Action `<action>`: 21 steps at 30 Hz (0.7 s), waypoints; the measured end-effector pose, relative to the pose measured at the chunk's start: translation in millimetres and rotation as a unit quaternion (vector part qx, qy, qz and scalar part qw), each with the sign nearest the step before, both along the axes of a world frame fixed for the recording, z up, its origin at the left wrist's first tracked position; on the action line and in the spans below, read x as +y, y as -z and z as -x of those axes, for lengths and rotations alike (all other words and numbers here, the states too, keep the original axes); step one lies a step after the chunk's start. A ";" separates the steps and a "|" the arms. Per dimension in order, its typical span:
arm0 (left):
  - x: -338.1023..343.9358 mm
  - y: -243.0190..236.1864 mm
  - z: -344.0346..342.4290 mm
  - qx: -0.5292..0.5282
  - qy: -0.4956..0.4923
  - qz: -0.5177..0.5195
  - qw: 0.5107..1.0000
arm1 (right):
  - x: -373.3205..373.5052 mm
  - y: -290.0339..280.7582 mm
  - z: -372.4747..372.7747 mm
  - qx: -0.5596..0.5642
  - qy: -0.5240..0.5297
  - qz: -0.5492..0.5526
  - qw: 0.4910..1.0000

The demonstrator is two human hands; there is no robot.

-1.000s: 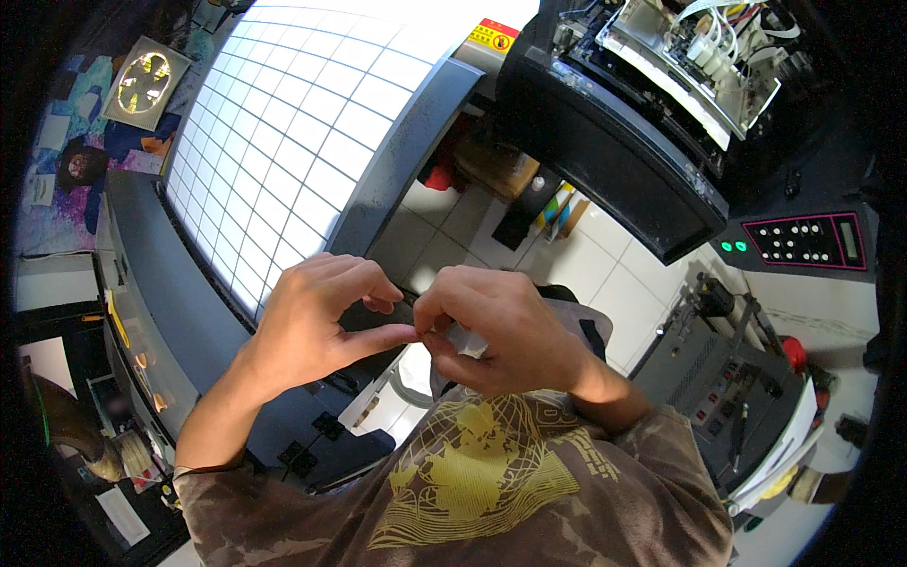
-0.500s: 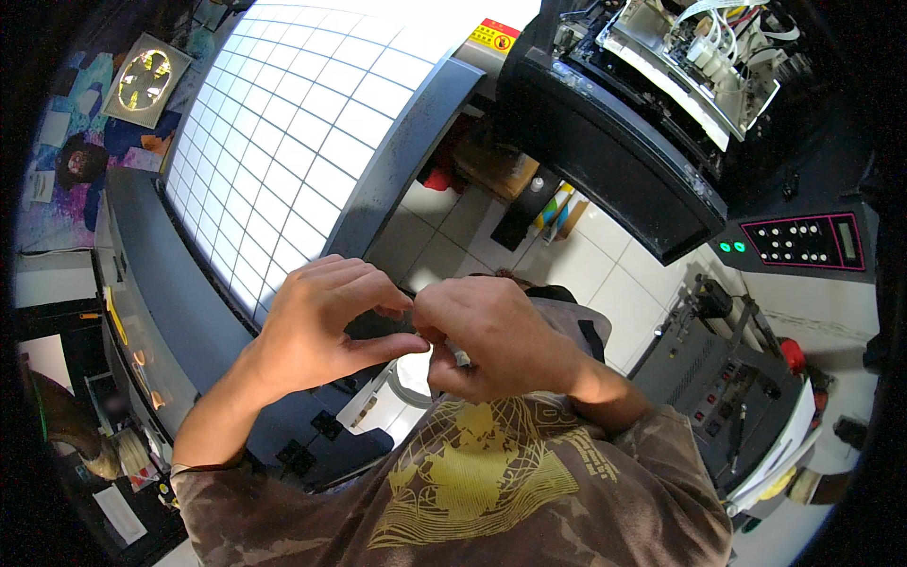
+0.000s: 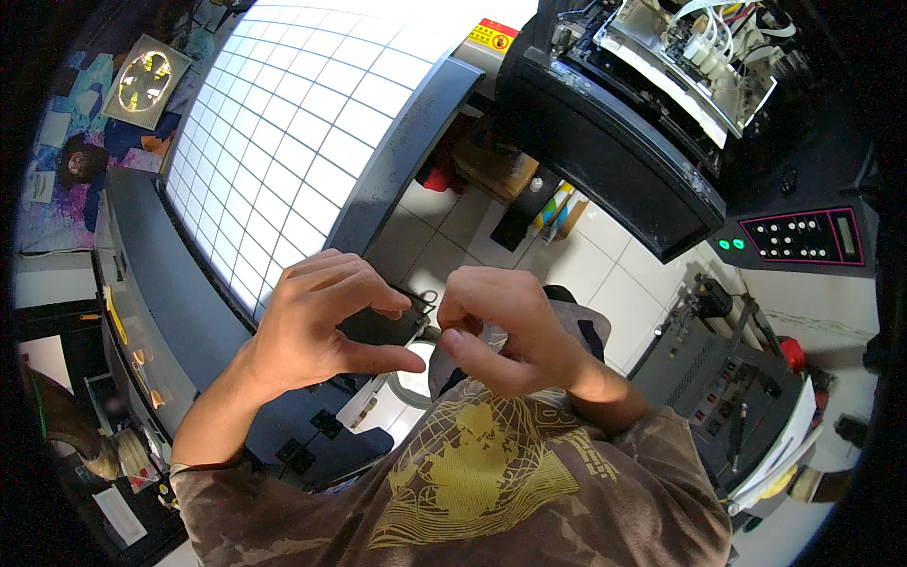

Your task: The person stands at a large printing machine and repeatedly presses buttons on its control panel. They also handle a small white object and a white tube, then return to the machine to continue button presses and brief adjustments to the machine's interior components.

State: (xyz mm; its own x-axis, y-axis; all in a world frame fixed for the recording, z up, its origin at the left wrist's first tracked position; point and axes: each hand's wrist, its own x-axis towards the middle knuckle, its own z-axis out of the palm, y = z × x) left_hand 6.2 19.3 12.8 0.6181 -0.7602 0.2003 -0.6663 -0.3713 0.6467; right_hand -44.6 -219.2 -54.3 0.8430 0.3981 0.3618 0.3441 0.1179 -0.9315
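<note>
In front of my chest, both hands are raised over the gap between the machines. My left hand [image 3: 316, 326] is open, its thumb and curled fingers held well apart with nothing seen between them. A little to its right, my right hand [image 3: 510, 331] is closed, the thumb tip against the bent forefinger. Anything inside that pinch is hidden or too small to make out. The hands do not touch. Nearest my left hand is the grey edge of a lit white table [image 3: 274, 142] with a dark grid.
A black machine carriage [image 3: 614, 156] with exposed wiring stands ahead right, beside a control panel [image 3: 803, 241] with green buttons. A grey cabinet [image 3: 718, 387] is at my right. A fan [image 3: 146, 80] sits far left. Scissor-like handles [image 3: 428, 297] show beyond my hands.
The hands were together, fingertips meeting; now they are apart. My right hand has shifted slightly right and turned, while my left has stayed nearly in place.
</note>
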 end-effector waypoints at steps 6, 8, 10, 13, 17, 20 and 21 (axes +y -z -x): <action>-3.9 1.4 4.5 -0.011 -0.012 -0.004 1.000 | 2.1 7.8 1.6 0.272 -0.173 -0.314 0.893; -4.6 0.8 5.4 -0.007 -0.015 -0.002 1.000 | 8.7 12.4 2.0 0.309 -0.218 -0.440 0.815; -5.2 0.3 5.7 -0.008 -0.013 -0.001 1.000 | 12.2 16.0 1.9 0.340 -0.217 -0.505 0.763; -5.4 -0.6 5.8 -0.013 -0.010 -0.004 1.000 | 9.8 18.3 -2.2 0.344 -0.185 -0.551 0.737; -5.8 -1.0 7.4 -0.015 -0.006 0.002 1.000 | -0.7 17.4 -7.7 0.311 -0.155 -0.543 0.765; -5.9 -1.7 7.3 -0.014 -0.003 0.000 1.000 | -4.2 16.1 -6.8 0.317 -0.136 -0.535 0.771; -5.8 -2.2 7.3 -0.014 -0.002 -0.005 1.000 | -4.8 15.8 -6.3 0.319 -0.131 -0.533 0.773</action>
State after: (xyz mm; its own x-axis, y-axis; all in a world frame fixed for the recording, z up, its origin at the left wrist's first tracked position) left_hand -1.1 13.5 15.0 0.6156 -0.7597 0.2094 -0.6823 -0.3810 0.6239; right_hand -38.3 -223.9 -70.1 0.9261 0.3475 0.1469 -0.3102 0.9230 -0.2277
